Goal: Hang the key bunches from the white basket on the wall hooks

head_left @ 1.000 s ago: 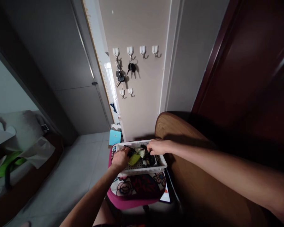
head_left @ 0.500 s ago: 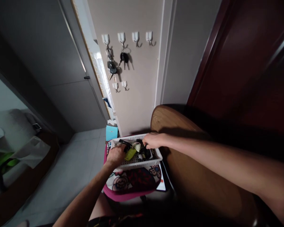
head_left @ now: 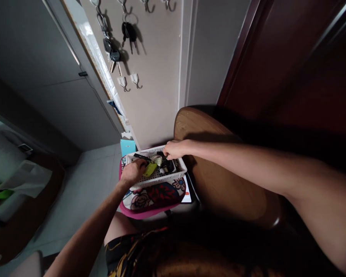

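Observation:
A white perforated plastic basket sits on a stool with a pink floral cushion. It holds keys, among them a yellow-green tag and dark key fobs. My left hand is curled inside the basket's left side, fingers closed beside the yellow-green tag; what it grips is hidden. My right hand reaches in from the right, fingers bent down in a pinch over the dark keys.
White wall hooks carry two bunches of keys on the beige panel above. A round wooden table stands right of the stool. A dark red door is at the right, a grey door at the left, grey tiled floor below.
The camera has tilted down, so hooks and basket have slid up in view. Both hands stay in the basket, shifting slightly among the keys.

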Available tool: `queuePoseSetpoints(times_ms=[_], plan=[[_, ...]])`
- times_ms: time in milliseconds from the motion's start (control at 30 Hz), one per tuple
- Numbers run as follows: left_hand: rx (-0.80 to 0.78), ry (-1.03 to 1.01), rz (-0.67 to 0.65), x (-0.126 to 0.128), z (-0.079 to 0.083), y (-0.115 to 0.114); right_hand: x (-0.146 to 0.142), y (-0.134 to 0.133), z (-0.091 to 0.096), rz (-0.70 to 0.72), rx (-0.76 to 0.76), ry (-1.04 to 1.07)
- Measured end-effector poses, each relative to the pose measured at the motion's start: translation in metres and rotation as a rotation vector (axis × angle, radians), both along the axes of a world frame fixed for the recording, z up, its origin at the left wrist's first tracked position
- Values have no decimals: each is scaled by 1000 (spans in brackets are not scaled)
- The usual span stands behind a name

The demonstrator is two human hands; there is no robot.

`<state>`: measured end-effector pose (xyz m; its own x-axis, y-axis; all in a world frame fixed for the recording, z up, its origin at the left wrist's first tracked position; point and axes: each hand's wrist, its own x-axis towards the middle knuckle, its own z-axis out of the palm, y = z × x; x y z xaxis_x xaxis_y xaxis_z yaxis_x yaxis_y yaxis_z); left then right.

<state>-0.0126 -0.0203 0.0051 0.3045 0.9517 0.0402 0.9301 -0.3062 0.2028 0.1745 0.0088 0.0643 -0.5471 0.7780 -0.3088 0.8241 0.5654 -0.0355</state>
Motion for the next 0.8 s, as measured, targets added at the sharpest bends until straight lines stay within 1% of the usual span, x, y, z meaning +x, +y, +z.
queuePoseSetpoints(times_ms=[133,233,333,433,500,567,633,733,800], plan=[[35,-114,2,-5,-5,2,0,1,0,18,18,15],[10,-273,-7,-8,-6,4,0,1,0,14,15,38],[-55,-449,-28,-6,-1,5,0,0,0,26,21,43],[-79,-615,-66,1,7,5,1,2,0,26,29,39],[-103,-761,-47,9,12,5,2,4,1,35,30,50],[-175,-948,-1,17,14,6,2,6,2,70,16,77],[-281,-1145,43,24,13,7,1,7,4,94,-15,125],[-428,-1376,89,32,8,8,-1,8,5,43,-67,248],[-477,-1475,121,36,4,7,-2,8,4,10,-102,340]])
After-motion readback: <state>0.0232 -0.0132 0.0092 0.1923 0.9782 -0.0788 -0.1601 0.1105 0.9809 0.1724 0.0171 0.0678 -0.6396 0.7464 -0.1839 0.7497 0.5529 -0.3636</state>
